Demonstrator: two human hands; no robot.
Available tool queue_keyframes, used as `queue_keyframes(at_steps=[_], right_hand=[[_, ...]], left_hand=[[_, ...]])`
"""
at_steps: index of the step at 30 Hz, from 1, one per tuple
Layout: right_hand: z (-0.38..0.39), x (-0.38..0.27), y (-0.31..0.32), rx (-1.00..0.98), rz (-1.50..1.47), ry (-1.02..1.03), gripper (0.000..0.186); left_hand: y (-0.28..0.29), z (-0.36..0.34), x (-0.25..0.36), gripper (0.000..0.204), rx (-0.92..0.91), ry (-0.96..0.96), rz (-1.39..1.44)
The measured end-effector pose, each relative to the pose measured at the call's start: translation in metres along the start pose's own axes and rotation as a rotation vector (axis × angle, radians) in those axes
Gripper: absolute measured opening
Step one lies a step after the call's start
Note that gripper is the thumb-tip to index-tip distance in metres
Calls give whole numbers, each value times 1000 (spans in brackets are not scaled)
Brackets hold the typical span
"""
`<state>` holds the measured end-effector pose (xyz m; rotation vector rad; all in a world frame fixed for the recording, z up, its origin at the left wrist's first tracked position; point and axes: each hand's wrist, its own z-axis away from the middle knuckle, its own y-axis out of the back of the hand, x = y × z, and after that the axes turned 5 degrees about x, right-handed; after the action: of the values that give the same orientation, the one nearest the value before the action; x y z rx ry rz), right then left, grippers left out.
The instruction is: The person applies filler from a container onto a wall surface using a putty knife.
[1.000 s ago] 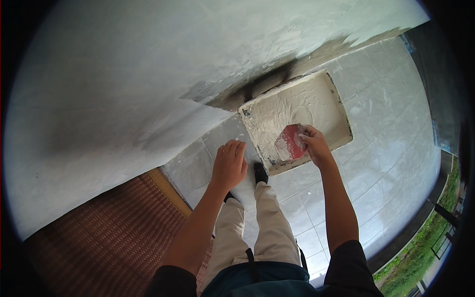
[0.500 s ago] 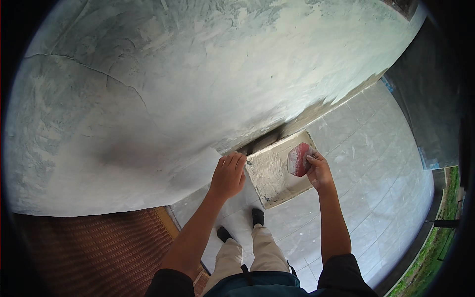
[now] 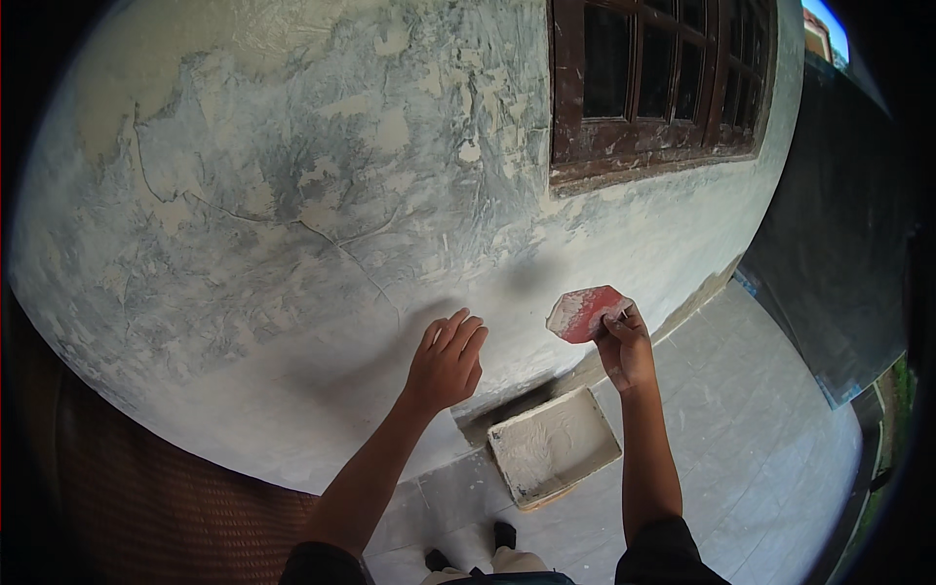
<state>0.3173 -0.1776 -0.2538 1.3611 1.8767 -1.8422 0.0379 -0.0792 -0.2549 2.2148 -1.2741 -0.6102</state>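
My right hand (image 3: 625, 349) pinches a flat red scraper (image 3: 583, 314) between thumb and fingers, smeared with whitish paste. It is raised beside the wall, above the right side of a rectangular tray (image 3: 512, 486). Cream-coloured paste (image 3: 556, 441) is spread over the tray's bottom. Nothing is in my left hand (image 3: 447, 361), whose fingers are loosely bent and slightly apart. That hand hovers before the lower part of the patchy grey and cream wall (image 3: 292, 263); whether it touches the surface I cannot tell.
A brown-framed window (image 3: 643, 132) is set in the wall at upper right. Grey floor tiles (image 3: 712, 419) run below it. A dark panel (image 3: 829, 234) stands at far right. Brown woven matting (image 3: 175, 468) lies at lower left. Cracks (image 3: 336, 244) cross the wall.
The view has tilted up, bringing the window in and shifting the tray lower. My right hand has raised the scraper away from the tray toward the wall. My left hand's fingers have spread a little.
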Motion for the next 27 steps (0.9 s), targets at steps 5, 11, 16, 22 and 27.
queue_keyframes(at_steps=[5,11,16,22,27], right_hand=[[-12,-35,-82,-124,53,202,23],[-22,-49,-168,-314,113,425,22],[-26,-61,-242,-264,188,603,21],[-25,-68,-318,-264,264,785,23],[-22,-65,-369,-280,214,801,25]], left_hand=[[61,-37,-26,35,136,-38,-121],[138,-61,-60,35,269,-68,-307],[198,-77,-88,36,342,-100,-438],[264,-92,-110,38,395,-99,-548],[300,-99,-122,36,433,-99,-642]])
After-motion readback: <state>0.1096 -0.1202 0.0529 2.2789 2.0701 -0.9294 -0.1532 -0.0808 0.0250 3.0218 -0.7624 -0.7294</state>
